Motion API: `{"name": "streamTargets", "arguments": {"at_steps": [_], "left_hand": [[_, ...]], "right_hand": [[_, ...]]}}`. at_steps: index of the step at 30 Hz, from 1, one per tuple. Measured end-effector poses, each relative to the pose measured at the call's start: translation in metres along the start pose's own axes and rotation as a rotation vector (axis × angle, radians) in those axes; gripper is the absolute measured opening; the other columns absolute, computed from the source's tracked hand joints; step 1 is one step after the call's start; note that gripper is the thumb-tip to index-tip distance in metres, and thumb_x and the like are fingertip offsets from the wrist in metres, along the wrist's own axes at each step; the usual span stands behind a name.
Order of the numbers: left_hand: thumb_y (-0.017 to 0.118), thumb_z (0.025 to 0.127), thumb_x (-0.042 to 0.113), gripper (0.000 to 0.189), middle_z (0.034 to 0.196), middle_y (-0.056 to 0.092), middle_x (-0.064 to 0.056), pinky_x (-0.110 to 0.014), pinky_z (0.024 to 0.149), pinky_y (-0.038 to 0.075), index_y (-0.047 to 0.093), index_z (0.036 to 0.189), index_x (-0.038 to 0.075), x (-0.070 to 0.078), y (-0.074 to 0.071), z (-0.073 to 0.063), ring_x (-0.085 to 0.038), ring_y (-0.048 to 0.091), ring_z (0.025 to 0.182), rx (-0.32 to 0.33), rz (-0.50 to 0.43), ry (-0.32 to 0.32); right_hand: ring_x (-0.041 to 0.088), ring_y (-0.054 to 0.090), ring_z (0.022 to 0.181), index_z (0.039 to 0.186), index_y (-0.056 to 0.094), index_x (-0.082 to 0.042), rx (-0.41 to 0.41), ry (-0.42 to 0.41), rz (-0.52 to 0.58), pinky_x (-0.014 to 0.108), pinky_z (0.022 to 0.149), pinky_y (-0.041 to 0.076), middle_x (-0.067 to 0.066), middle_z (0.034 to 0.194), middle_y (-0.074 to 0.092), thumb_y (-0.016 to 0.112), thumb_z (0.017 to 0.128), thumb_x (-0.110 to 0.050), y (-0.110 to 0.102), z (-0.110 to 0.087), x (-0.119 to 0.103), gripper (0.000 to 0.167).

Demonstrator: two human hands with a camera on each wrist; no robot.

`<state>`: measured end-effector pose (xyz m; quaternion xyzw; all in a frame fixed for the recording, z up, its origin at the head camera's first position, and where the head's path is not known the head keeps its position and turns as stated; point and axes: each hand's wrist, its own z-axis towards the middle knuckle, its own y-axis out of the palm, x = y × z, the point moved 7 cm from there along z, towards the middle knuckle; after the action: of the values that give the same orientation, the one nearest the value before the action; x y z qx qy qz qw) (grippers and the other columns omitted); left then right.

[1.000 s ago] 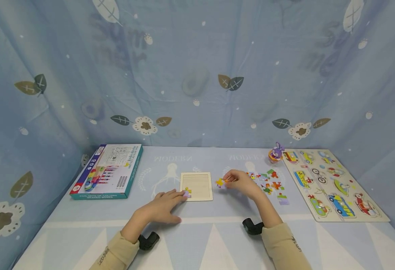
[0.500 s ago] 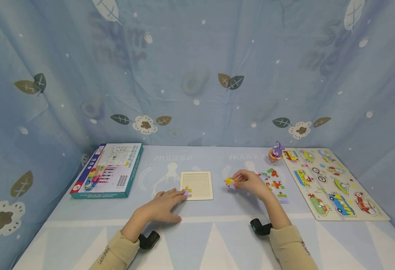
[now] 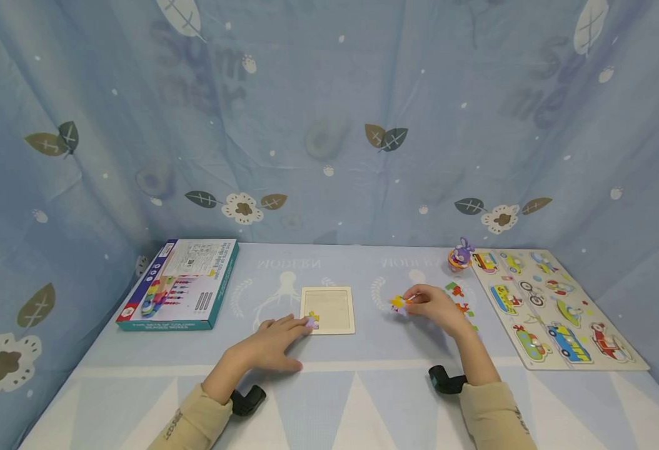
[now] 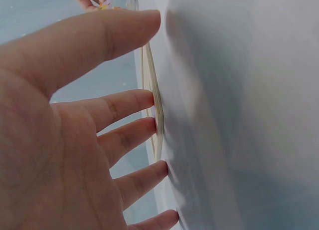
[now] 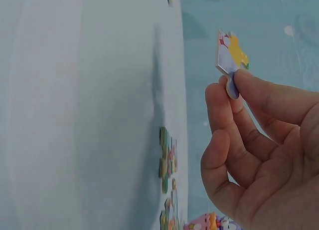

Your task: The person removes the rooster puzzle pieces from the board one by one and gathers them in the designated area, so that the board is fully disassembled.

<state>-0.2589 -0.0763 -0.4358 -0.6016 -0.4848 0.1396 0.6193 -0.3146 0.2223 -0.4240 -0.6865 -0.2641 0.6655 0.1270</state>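
Observation:
My right hand (image 3: 433, 309) pinches a yellow and lilac jigsaw piece (image 5: 232, 54) between thumb and fingers, raised above the table to the right of the wooden puzzle tray (image 3: 332, 310). Fingers of my left hand (image 3: 273, 344) rest at the tray's left edge, spread and fairly straight. Another jigsaw piece (image 3: 313, 320), yellow and lilac, lies in the tray's lower left corner, partly under those fingertips. In the left wrist view, the fingertips touch the tray's rim (image 4: 158, 110). Several loose jigsaw pieces (image 3: 462, 307) lie beyond my right hand, which hides some of them.
A boxed toy set (image 3: 180, 287) lies at the back left. On the right is a large wooden vehicle puzzle board (image 3: 554, 306), with a small purple rabbit figure (image 3: 461, 255) by its far left corner. A patterned blue curtain (image 3: 329, 125) hangs behind the table.
My right hand has moved right, away from the tray and towards the loose pieces, still pinching the jigsaw piece. My left hand has stayed in place.

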Motion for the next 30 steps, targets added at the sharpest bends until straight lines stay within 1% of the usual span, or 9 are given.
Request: {"name": "streamTargets", "arguments": {"at_steps": [4,7,12,16,23,26,30], "left_hand": [[0.068,0.079,0.03,0.069,0.147,0.033,-0.01,-0.061,0.104,0.016,0.041,0.139,0.008,-0.001,0.001,0.0,-0.035,0.021,0.137,-0.001,0.001,0.0],[0.068,0.079,0.031,0.069,0.147,0.033,-0.01,-0.061,0.104,0.016,0.041,0.139,0.008,-0.002,0.002,0.001,-0.035,0.022,0.137,-0.001,0.002,0.004],[0.068,0.079,0.031,0.069,0.147,0.034,-0.01,-0.061,0.104,0.016,0.042,0.139,0.008,-0.002,0.002,0.001,-0.035,0.022,0.137,0.006,0.004,0.008],[0.068,0.078,0.03,0.069,0.147,0.035,-0.01,-0.061,0.103,0.017,0.042,0.138,0.008,-0.001,0.001,0.001,-0.035,0.023,0.137,0.011,0.011,0.009],[0.069,0.078,0.03,0.07,0.147,0.034,-0.01,-0.061,0.104,0.016,0.042,0.139,0.008,-0.002,0.001,0.001,-0.035,0.023,0.137,0.008,0.013,0.001],[0.069,0.078,0.03,0.07,0.147,0.034,-0.01,-0.061,0.104,0.017,0.041,0.139,0.009,-0.002,0.002,0.001,-0.035,0.023,0.137,0.005,0.014,-0.002],[0.068,0.079,0.031,0.07,0.147,0.034,-0.01,-0.06,0.104,0.017,0.041,0.139,0.009,-0.002,0.002,0.002,-0.035,0.022,0.137,0.003,0.013,-0.004]], "right_hand": [[0.017,0.055,0.074,0.103,0.061,0.002,0.011,0.027,0.024,0.031,0.066,0.045,0.006,0.083,0.061,0.066,0.083,-0.007,-0.005,-0.002,0.005,0.023],[0.019,0.057,0.075,0.105,0.06,0.003,0.012,0.032,0.04,0.033,0.067,0.046,0.007,0.084,0.063,0.066,0.083,-0.008,-0.009,-0.004,0.008,0.024],[0.02,0.056,0.075,0.106,0.061,0.002,0.016,0.028,0.028,0.034,0.066,0.044,0.008,0.088,0.064,0.066,0.084,-0.01,-0.016,-0.008,0.007,0.026],[0.021,0.057,0.077,0.108,0.06,0.003,0.022,0.031,0.022,0.034,0.067,0.045,0.009,0.09,0.064,0.064,0.085,-0.01,-0.022,-0.01,0.006,0.026],[0.019,0.054,0.083,0.109,0.06,0.0,0.062,0.087,-0.009,0.034,0.071,0.046,0.011,0.098,0.061,0.061,0.088,-0.013,-0.032,-0.011,0.016,0.025],[0.019,0.053,0.083,0.11,0.06,0.0,0.052,0.095,-0.029,0.033,0.069,0.046,0.011,0.098,0.061,0.062,0.087,-0.013,-0.037,-0.012,0.023,0.026],[0.018,0.053,0.074,0.112,0.057,0.004,0.017,0.108,-0.015,0.032,0.064,0.046,0.008,0.091,0.061,0.062,0.086,-0.011,-0.043,-0.016,0.03,0.03]]}}
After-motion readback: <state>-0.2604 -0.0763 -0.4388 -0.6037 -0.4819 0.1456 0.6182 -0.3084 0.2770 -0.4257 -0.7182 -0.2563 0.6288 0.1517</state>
